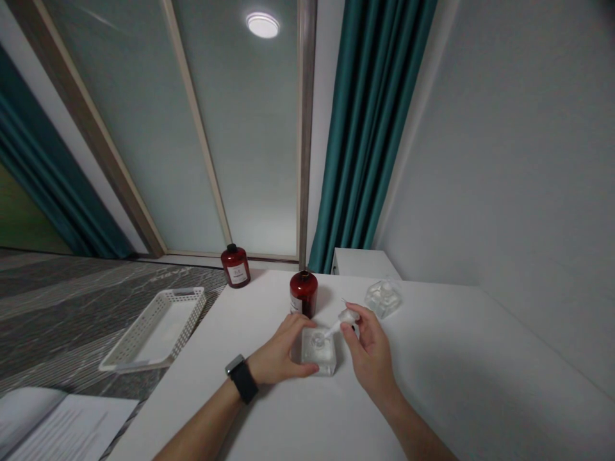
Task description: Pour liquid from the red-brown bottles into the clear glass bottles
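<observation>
My left hand spans a square clear glass bottle, thumb at the near edge and fingers at the far edge. The bottle stands upright on the white table with its round mouth facing up. In my right hand, between thumb and fingers, is a small whitish translucent piece with a thin stem. Its stem slants down toward the bottle's mouth; whether it touches I cannot tell. Just behind my left fingers stands a dark red bottle with a white label, partly covered by that hand.
Another red bottle with a black cap stands at the table's far left corner. A clear glass item in plastic wrap lies behind my right hand. Left of the white table are a white basket and an open booklet.
</observation>
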The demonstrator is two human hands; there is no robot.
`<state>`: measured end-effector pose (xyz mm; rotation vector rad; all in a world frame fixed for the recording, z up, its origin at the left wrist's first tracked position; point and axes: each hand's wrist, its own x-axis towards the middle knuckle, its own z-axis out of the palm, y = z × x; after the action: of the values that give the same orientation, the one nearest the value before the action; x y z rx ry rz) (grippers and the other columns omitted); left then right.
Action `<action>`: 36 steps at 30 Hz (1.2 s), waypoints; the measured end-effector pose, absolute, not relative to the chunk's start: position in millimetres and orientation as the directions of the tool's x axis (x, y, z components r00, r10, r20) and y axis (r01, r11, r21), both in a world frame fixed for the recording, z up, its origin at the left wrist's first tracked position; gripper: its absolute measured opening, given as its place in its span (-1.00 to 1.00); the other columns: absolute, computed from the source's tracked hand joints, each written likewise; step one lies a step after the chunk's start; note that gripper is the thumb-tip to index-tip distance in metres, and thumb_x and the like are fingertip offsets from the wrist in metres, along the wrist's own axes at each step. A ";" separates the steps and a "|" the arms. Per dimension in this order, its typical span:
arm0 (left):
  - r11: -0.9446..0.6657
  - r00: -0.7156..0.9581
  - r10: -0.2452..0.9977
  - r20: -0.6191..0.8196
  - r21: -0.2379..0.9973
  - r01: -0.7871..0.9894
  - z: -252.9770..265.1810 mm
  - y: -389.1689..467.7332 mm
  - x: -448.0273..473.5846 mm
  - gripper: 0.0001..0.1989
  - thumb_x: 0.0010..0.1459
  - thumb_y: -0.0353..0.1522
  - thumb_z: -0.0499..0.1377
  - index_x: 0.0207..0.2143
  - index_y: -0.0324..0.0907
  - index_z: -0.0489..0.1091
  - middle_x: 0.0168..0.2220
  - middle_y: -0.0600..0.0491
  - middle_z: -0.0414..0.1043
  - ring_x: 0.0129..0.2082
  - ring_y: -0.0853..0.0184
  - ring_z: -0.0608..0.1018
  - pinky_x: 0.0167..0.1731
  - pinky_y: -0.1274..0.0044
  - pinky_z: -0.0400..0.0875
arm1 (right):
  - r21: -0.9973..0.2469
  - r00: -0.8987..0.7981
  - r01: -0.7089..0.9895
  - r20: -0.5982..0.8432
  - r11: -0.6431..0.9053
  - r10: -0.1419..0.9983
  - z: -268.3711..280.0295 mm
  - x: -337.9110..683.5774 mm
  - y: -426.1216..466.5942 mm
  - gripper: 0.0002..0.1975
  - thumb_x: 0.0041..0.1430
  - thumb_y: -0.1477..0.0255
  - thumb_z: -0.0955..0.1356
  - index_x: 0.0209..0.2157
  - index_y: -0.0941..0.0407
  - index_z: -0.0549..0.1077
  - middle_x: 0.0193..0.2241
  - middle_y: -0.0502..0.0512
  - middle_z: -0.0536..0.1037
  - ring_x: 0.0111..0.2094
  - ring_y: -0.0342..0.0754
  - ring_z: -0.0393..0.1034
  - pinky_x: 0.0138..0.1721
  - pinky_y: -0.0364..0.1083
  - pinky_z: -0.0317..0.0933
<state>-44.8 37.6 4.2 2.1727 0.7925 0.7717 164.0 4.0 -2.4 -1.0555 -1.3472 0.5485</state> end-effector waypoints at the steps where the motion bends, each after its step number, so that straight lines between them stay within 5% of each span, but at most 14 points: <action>1: -0.577 0.637 0.715 0.289 0.757 0.305 4.7 37.4 -44.7 -0.42 -0.05 -0.32 0.39 0.03 -0.16 0.31 0.01 -0.09 0.31 0.04 0.03 0.35 0.10 0.23 0.26 | -0.869 0.221 0.231 0.485 0.438 0.846 -3.6 164.4 4.9 -0.71 0.28 0.29 0.32 0.01 0.05 0.40 -0.11 0.14 0.47 -0.13 0.01 0.38 -0.06 0.01 0.28; 13: -0.561 0.647 0.720 0.253 0.760 0.327 6.7 37.0 -44.5 -0.42 -0.05 -0.38 0.38 0.03 -0.17 0.29 0.01 -0.09 0.30 0.02 0.06 0.36 0.10 0.23 0.25 | -0.941 0.299 0.041 0.331 0.335 0.895 -0.6 158.4 6.5 -0.66 0.19 0.24 0.38 -0.05 0.10 0.40 -0.31 0.06 0.48 -0.29 -0.04 0.40 -0.22 -0.05 0.33; 36: -0.529 0.633 0.748 0.200 0.755 0.386 8.1 35.2 -43.8 -0.41 -0.05 -0.35 0.37 0.04 -0.16 0.28 0.00 -0.07 0.33 0.02 0.08 0.39 0.10 0.25 0.28 | -0.955 0.347 -0.020 0.272 0.297 0.898 1.1 159.2 9.1 -0.63 0.10 0.23 0.42 -0.10 0.11 0.43 -0.38 0.03 0.50 -0.36 -0.04 0.40 -0.32 -0.07 0.31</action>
<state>-43.8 35.2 8.1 2.1659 0.8811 0.6768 159.2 9.1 1.1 -1.0883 -1.0280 0.7803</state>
